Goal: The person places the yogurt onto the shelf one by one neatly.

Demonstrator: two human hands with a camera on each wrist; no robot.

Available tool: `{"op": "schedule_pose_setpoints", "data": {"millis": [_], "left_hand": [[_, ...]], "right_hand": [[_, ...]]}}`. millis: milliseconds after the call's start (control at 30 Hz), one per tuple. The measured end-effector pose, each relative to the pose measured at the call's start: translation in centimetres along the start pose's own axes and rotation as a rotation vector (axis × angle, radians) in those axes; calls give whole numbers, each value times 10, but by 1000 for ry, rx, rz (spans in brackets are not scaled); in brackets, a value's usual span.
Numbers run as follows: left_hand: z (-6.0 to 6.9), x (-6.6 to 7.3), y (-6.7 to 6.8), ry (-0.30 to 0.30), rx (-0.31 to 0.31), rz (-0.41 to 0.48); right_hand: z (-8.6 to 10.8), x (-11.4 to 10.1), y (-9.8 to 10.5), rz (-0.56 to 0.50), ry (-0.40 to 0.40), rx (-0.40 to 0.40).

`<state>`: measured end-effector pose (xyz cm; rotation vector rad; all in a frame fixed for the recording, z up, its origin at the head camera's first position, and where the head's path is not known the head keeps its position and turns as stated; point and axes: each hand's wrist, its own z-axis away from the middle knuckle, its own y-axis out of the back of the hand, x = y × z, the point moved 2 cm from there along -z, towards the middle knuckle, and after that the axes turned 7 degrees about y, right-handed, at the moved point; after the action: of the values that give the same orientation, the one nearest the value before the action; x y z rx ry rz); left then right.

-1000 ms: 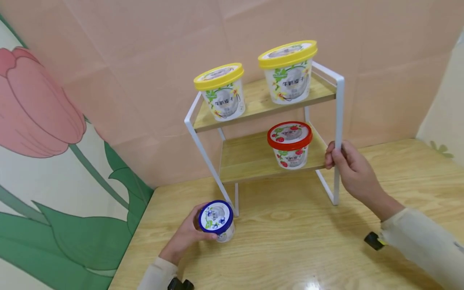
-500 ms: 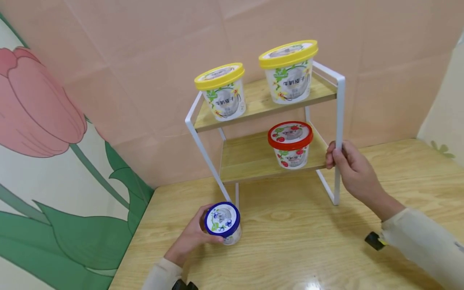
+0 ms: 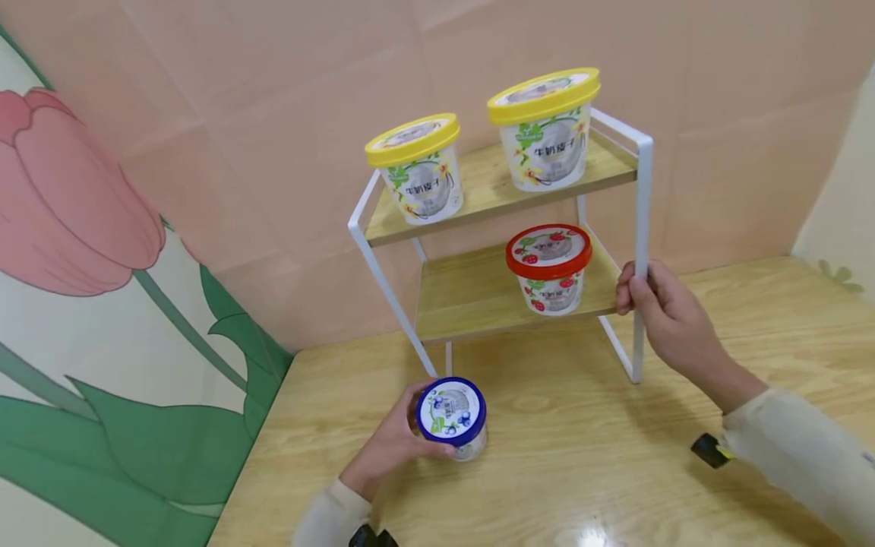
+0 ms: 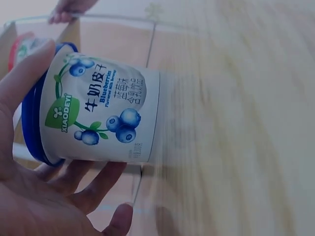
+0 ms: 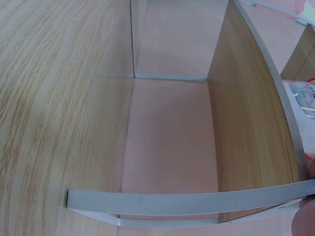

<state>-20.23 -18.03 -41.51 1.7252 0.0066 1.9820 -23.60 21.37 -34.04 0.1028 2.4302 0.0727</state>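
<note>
Low in the head view, my left hand (image 3: 399,441) grips a white tub with a dark blue lid (image 3: 451,410), fingers and thumb around its upper part. Blueberries are printed on the tub (image 4: 98,110), which stands roughly upright in front of the shelf's left leg. Whether its base touches the table, I cannot tell. My right hand (image 3: 670,311) holds the right front post of a two-tier shelf (image 3: 451,304) with a white frame and wooden boards. On the lower board sits a red-lidded tub (image 3: 551,292). Two yellow-lidded tubs, a left one (image 3: 431,186) and a right one (image 3: 547,148), stand on top.
The shelf stands on a wood-grain table (image 3: 540,448) against a pink wall covering (image 3: 273,152). Bare board lies left of the red-lidded tub. A wall with a tulip picture (image 3: 75,197) rises at the left.
My left hand has carried the blue-lidded tub to the right, past the shelf's left front leg. My right hand keeps its hold on the post, and the other tubs keep their places.
</note>
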Motion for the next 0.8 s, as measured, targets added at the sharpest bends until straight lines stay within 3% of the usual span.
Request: {"op": "schedule_pose_setpoints", "data": {"millis": [300,567,800], "left_hand": [[-11,13,-26,-33,-10,-3],[-12,16,-32,-63,8,-39],[-15,16,-23,-51,-140,61]], "right_hand": [[-1,-1,1,0,3,-4],[-1,-2,0,7,8,-4],[0,-1,2,-8,7,-5]]}}
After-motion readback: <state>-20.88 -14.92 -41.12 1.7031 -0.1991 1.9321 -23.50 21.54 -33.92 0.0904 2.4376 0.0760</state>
